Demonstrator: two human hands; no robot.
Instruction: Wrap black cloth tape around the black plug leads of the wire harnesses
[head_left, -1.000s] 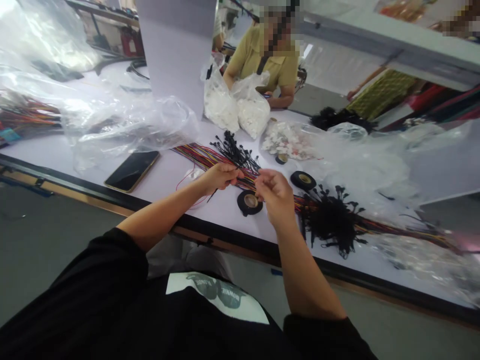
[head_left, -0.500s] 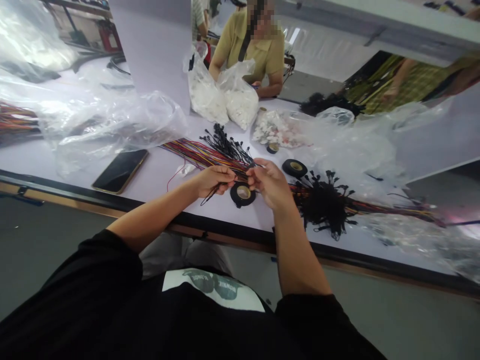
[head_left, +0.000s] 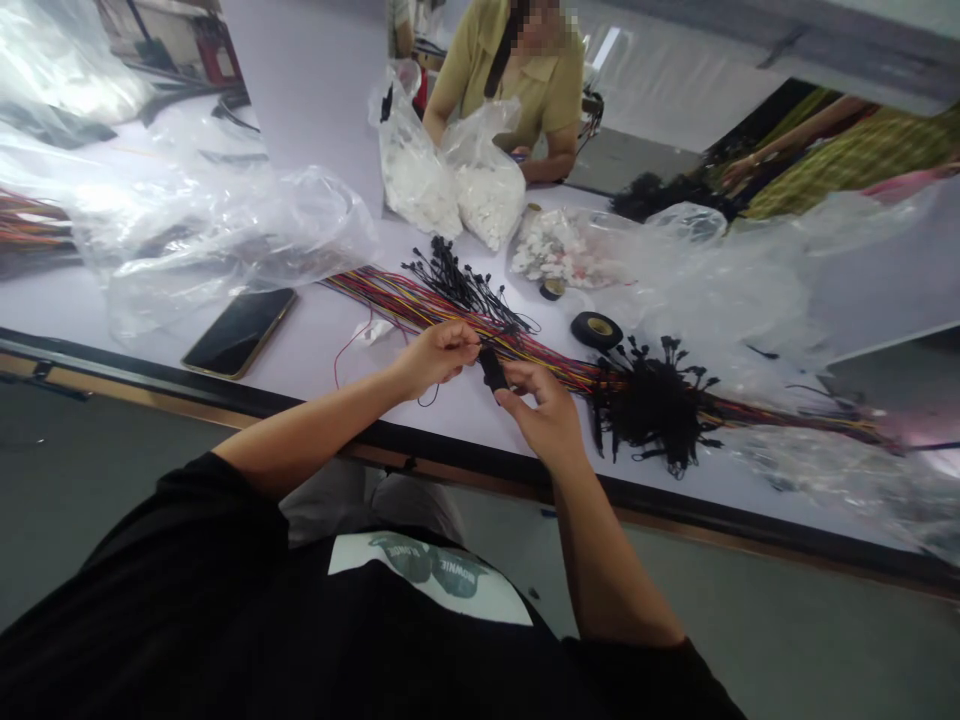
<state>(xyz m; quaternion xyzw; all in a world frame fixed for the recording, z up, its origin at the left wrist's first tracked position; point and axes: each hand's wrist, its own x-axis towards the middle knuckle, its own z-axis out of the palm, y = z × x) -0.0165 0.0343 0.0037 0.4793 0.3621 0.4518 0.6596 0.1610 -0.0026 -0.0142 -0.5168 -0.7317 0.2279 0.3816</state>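
Note:
My right hand (head_left: 541, 405) grips a roll of black tape (head_left: 493, 370), turned edge-on above the table. Close by on the left, my left hand (head_left: 442, 358) is closed in a pinch on a thin black cable, whose loop (head_left: 429, 397) hangs below the fingers. Its far end is hidden near the tape. Behind both hands runs a bundle of red, yellow and dark wires (head_left: 405, 303). Black cables with small connectors (head_left: 457, 278) lie on that bundle, and a dense clump of black connectors (head_left: 652, 400) rests to the right.
Another tape roll (head_left: 597, 330) lies behind my right hand, and a phone (head_left: 240, 333) at left. Bags of white parts (head_left: 487, 195) stand at the back, with clear plastic bags (head_left: 225, 230) on both sides. A person in a yellow shirt (head_left: 551, 85) sits opposite.
My right hand has picked up the tape roll that lay flat on the table between my hands and tilted it upright. My left hand has shifted slightly up and right, still pinching the cable.

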